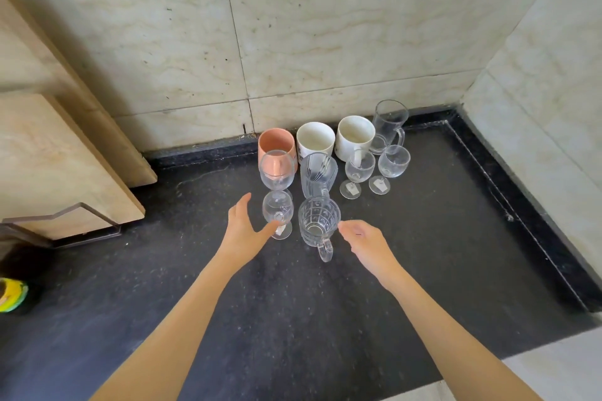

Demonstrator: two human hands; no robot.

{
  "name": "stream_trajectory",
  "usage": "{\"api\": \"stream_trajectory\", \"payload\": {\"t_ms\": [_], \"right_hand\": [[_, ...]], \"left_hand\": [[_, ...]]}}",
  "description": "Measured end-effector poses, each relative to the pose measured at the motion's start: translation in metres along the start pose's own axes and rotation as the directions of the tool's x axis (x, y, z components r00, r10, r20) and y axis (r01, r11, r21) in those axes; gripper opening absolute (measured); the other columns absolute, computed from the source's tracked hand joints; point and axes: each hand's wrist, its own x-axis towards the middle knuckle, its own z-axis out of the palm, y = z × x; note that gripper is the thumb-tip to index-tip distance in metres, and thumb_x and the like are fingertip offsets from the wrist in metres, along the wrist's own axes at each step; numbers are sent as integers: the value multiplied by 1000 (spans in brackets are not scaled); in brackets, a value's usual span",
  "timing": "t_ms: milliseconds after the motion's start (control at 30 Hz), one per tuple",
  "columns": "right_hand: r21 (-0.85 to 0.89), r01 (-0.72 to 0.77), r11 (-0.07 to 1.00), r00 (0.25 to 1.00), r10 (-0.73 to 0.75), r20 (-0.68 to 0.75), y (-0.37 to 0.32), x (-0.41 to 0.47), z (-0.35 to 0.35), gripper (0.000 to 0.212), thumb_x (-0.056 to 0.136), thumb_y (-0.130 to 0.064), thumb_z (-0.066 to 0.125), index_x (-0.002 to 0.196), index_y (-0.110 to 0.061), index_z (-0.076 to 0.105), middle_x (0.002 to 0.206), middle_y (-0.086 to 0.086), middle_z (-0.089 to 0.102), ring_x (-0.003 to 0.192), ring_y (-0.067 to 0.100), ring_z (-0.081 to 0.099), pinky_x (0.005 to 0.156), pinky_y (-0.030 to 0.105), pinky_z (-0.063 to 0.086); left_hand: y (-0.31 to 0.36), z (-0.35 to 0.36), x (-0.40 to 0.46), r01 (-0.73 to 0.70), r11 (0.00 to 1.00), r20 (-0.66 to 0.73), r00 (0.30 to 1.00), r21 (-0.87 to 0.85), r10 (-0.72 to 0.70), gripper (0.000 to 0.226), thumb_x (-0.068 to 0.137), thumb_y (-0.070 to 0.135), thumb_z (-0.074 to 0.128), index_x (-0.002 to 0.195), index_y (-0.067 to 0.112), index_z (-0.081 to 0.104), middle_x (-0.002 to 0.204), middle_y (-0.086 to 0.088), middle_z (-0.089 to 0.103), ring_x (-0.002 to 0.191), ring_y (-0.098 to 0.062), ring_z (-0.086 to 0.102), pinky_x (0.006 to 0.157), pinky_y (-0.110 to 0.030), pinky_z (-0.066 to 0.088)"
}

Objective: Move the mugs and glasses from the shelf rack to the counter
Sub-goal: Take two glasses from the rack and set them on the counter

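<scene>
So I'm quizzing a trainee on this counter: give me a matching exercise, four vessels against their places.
Things:
1. pink mug
2. tall clear mug
3. patterned glass mug
4. ribbed tumbler

Places:
A. right end of the back row
B. nearest, between both hands
C. left end of the back row
D. middle row, in front of a white mug

Pairs: 1-C, 2-A, 3-B, 4-D
</scene>
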Motion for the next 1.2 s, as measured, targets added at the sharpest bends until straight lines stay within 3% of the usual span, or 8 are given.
{"api": "stream_trajectory", "payload": {"t_ms": [200, 300, 400, 567, 700, 833, 1000, 1200], "right_hand": [[-157, 348, 924, 932, -359, -47, -51, -26, -18, 48, 88, -44, 52, 130, -21, 48, 126, -4, 55, 118, 12, 50, 92, 26, 38], [-350, 558, 752, 807, -590, 17, -79, -61, -16, 56, 87, -46, 53, 136, -22, 40, 136, -1, 51, 127, 18, 45, 101, 34, 37], [-483, 726, 489, 617, -773, 146, -91, -103, -9, 53, 84, -48, 53, 131, -25, 42, 121, -2, 59, 112, 21, 53, 92, 40, 42], [-495, 806, 324, 525, -776, 348, -75, -169, 5, 70, 85, -56, 49, 144, -28, 24, 152, -2, 30, 139, 20, 24, 114, 45, 19], [-433, 882, 187, 408, -764, 500, -76, -231, 39, 74, 85, -61, 42, 147, -32, 13, 158, -1, 15, 145, 18, 8, 117, 49, 6], [-270, 963, 8, 186, -744, 642, -75, -318, 95, 75, 85, -62, 40, 147, -32, 10, 158, -2, 11, 145, 17, 7, 115, 51, 3], [-67, 981, -184, -70, -649, 758, -45, -437, 166, 75, 85, -62, 39, 147, -32, 9, 159, -1, 9, 145, 18, 5, 115, 51, 2], [165, 939, -302, -313, -548, 776, 22, -599, 238, 76, 84, -63, 41, 147, -33, 9, 158, -1, 12, 145, 18, 8, 115, 50, 4]], "left_hand": [[17, -42, -55, -166, 969, -92, 978, 184, 185, 73, 88, 42, 52, 146, 29, 11, 157, -2, 12, 141, -24, 19, 113, -44, 25], [32, -64, -103, -243, 900, -198, 923, 361, 329, 70, 90, 45, 46, 147, 28, 11, 157, -2, 13, 143, -22, 13, 116, -44, 17], [36, -74, -163, -196, 874, -346, 863, 444, 369, 67, 91, 48, 41, 147, 29, 11, 157, 0, 13, 144, -21, 11, 117, -43, 13], [5, -65, -286, -4, 890, -514, 815, 456, 267, 65, 91, 52, 34, 147, 33, 7, 158, 4, 8, 145, -17, 1, 118, -42, 3], [-29, -73, -384, 183, 895, -640, 756, 407, 136, 65, 89, 58, 27, 147, 36, 4, 158, 4, 5, 145, -17, -4, 117, -45, -1], [-63, -85, -496, 353, 879, -790, 612, 321, 43, 68, 84, 65, 17, 146, 40, 4, 158, 4, 7, 145, -18, -2, 116, -47, -1], [-112, -72, -638, 514, 844, -906, 413, 150, -90, 63, 90, 57, 27, 147, 35, 9, 158, 0, 10, 145, -21, 0, 116, -50, 5], [-171, -30, -817, 613, 788, -950, 207, -61, -234, 62, 91, 55, 29, 146, 35, 9, 157, 1, 10, 145, -19, -1, 117, -47, 2]]}}
